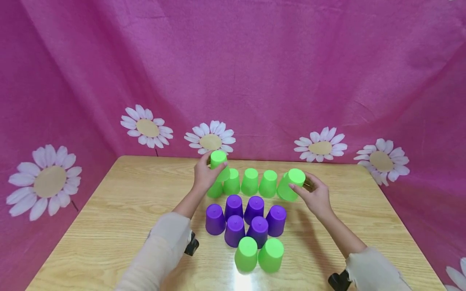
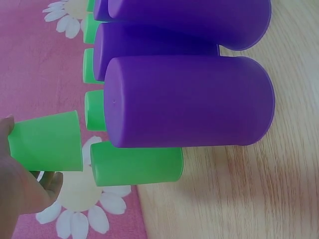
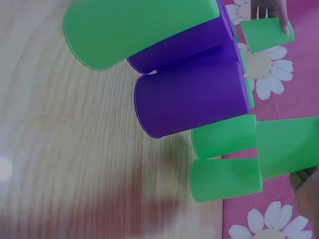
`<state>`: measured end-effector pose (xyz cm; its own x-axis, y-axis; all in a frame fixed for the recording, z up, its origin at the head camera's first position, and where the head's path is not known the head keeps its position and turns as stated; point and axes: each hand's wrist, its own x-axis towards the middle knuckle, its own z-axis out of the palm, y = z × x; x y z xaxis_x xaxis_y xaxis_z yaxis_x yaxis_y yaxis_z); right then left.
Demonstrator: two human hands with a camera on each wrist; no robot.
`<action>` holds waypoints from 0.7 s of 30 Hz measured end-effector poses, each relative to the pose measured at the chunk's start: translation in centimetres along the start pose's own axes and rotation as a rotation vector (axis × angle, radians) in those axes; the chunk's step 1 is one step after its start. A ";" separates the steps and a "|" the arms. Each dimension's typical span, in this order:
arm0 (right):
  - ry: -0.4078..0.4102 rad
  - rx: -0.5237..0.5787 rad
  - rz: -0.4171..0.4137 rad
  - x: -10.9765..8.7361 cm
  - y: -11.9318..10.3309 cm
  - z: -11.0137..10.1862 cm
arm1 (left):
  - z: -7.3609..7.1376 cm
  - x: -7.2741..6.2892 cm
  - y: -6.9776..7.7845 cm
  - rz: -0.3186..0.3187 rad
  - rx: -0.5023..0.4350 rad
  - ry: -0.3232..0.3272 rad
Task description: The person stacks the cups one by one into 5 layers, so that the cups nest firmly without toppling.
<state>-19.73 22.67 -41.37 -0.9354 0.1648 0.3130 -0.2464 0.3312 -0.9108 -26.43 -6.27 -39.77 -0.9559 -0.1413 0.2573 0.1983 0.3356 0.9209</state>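
Note:
My left hand (image 1: 204,171) grips an upside-down green cup (image 1: 220,162), thumb on its near side. In the left wrist view this cup (image 2: 47,142) hangs above the end cup (image 2: 137,164) of the back row, with a gap below its rim. At the row's right end, my right hand (image 1: 318,196) holds another upside-down green cup (image 1: 294,180). The right wrist view shows the rim of this cup (image 3: 286,144) right at the bases of two neighbouring green cups (image 3: 227,180), spanning both. Those two are mostly hidden in the head view.
The back row of upturned green cups (image 1: 250,182) stands on the wooden table (image 1: 127,210). Several upturned purple cups (image 1: 234,231) are grouped in front of it. Two more green cups (image 1: 246,254) stand nearest me. A pink curtain (image 1: 255,81) with daisies hangs behind the table.

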 end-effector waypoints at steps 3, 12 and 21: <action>-0.003 -0.025 0.014 0.6 -0.1 0.5 | 0.1 0.1 0.0 0.008 0.006 0.000; -0.022 -0.075 0.043 2.6 -0.4 1.8 | 0.3 0.2 0.2 -0.015 0.029 -0.017; -0.023 -0.082 0.060 3.9 -0.1 2.2 | 0.7 0.5 -0.2 -0.028 0.033 -0.021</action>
<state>-23.95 21.19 -40.63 -0.9537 0.1653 0.2512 -0.1689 0.3967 -0.9023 -27.05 -5.78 -39.99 -0.9654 -0.1320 0.2248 0.1641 0.3623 0.9175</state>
